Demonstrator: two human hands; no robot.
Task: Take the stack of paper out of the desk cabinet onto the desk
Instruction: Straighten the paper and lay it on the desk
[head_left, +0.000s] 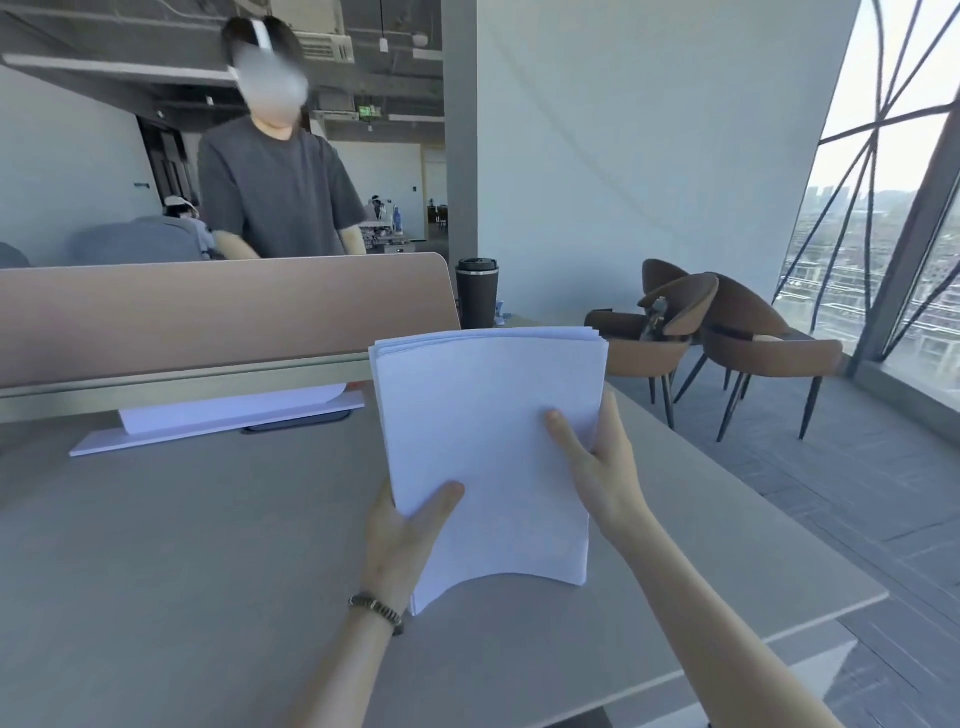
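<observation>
Left hand (410, 530) and right hand (597, 457) each pinch the paper stack (488, 441) over the surface (182, 545), its long axis pointing away.

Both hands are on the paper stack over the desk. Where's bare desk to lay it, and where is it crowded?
The desk is bare left of the left hand, below the white tray, and right under the paper stack to the right edge. It is crowded along the partition: tray, dark flat item, tumbler.

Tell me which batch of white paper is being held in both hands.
The stack of paper nearest the camera, gripped by left hand and right hand; the other sheets lie untouched by the divider.
</observation>
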